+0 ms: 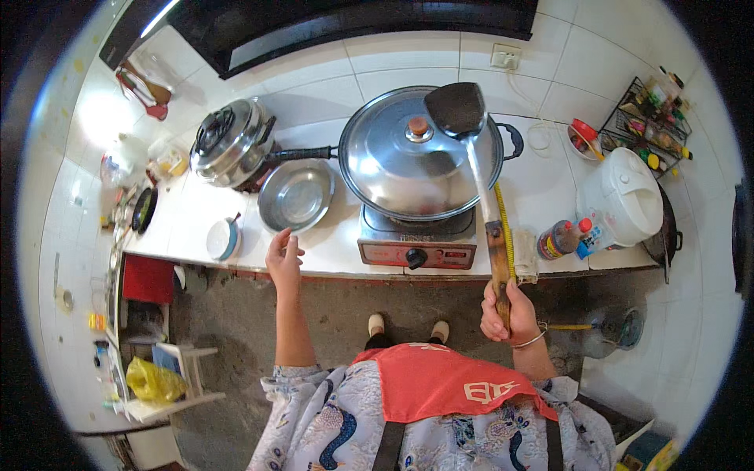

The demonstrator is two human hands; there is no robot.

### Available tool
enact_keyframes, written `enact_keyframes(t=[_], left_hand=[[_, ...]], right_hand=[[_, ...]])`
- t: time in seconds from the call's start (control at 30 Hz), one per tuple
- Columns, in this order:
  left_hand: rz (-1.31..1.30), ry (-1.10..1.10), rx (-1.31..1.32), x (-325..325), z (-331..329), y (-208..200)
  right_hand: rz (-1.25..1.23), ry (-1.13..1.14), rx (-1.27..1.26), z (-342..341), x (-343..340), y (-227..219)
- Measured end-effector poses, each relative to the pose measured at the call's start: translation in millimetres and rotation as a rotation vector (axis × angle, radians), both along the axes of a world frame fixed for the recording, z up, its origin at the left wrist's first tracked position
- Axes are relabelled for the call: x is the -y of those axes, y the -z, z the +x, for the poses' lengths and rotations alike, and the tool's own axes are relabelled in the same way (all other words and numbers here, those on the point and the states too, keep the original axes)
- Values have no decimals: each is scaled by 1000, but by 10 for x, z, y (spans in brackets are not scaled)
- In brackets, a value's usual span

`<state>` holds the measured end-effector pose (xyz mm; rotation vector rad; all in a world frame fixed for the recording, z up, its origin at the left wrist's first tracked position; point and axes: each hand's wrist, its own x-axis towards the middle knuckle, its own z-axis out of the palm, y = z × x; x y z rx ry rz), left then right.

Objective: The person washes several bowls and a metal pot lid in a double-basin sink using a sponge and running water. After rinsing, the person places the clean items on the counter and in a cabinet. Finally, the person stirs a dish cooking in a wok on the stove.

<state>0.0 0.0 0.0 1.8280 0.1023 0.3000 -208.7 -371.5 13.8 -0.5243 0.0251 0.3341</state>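
White tile covers the long counter (542,184), and sitting big in the middle is a lidded pan (385,177) with a shiny domed top. Next down is the red apron (444,381), with some pale printed characters, partly folded out of view. Under the pan there's a gas stove (377,243) with dark lettering and small red markings on its front, too tiny for me to vouch for. The spatula (481,192) slants up from the near side, its dark blade overlapping the lid's right side; can't tell if they touch. Steel basin (297,196) sits left of the stove. Right hand (506,312) has its fingers wrapped around the spatula's wooden handle. Left hand (284,255) is loose, fingers apart and slightly bent, right by the basin's near rim; contact unclear. Smaller still: a red-capped sauce bottle (556,240), colourful label, print too small, and the stove's black knob (416,257).
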Motion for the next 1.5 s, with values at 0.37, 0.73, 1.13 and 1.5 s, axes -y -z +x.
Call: enact_keyframes(t=[0.37,0.73,1.13,1.5], left_hand=[[-415,153,-331,-523,424,644],[-490,191,-648,-1348,878,1020],[-1031,214,-771,-1198,1571,1893],[-1139,-28,-625,-1131,1529,2173]], right_hand=[[-205,110,47,303,-1240,-180],[-462,213,-25,635,-2226,-371],[-514,330,-89,538,-2816,-172],[-570,415,-101,121,-2800,-260]])
